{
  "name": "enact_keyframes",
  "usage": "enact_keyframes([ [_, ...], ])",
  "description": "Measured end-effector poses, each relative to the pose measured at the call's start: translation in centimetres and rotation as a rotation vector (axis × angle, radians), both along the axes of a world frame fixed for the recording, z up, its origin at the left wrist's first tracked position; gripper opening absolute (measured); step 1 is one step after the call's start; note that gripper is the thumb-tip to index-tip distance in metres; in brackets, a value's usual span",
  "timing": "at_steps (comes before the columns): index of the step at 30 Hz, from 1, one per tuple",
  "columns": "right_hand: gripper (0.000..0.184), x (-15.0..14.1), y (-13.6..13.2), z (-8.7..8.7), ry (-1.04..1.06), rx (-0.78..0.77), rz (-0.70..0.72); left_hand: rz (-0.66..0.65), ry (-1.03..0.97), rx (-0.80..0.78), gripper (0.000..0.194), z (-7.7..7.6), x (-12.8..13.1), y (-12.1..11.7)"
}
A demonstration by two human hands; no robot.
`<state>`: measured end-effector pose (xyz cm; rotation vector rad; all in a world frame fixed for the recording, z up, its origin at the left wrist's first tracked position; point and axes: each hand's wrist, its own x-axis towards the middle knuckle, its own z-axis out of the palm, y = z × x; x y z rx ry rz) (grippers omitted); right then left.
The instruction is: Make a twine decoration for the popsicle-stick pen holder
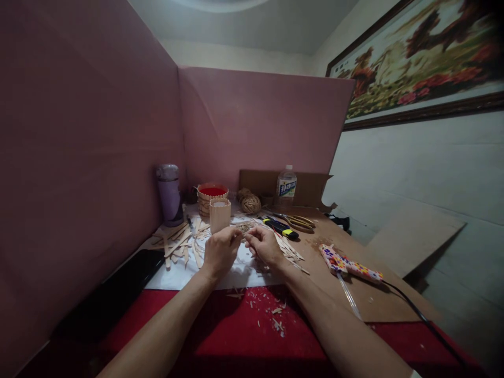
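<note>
My left hand and my right hand are close together over the white sheet, fingertips pinched and nearly meeting. Whatever lies between the fingers is too small to make out. Just beyond the fingertips is a tangle of thin tan strands. A small cup-shaped holder of upright wooden sticks stands behind my left hand. Flat wooden sticks are strewn to the left, and thinner slivers lie beside my right hand.
Behind are a red-lined stick basket, twine balls, a clear bottle and a purple flask. A utility knife, scissors and a flowered glue gun with a trailing cord lie right. Wood scraps litter the red cloth.
</note>
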<state>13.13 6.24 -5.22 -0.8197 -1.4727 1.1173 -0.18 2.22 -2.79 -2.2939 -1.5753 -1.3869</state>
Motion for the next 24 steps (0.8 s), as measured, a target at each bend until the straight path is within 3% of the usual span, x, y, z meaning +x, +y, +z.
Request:
enact_keyframes([
  [4,0.016,-0.1,-0.3,0.1,-0.005,0.042,-0.007,-0.144,-0.131,0.051,0.012,-0.2,0.1,0.5],
  [8,0.017,0.0,-0.5,0.3,0.02,0.056,-0.023,-0.252,-0.38,-0.156,0.01,-1.1,0.3,1.4],
  [13,0.016,0.1,-0.4,0.3,0.024,0.049,-0.048,-0.333,-0.509,-0.352,0.011,-1.6,0.5,1.6],
  [24,0.013,0.3,-0.2,0.3,0.051,0.022,-0.103,-0.256,-0.44,-0.292,0.008,-1.1,0.4,1.4],
])
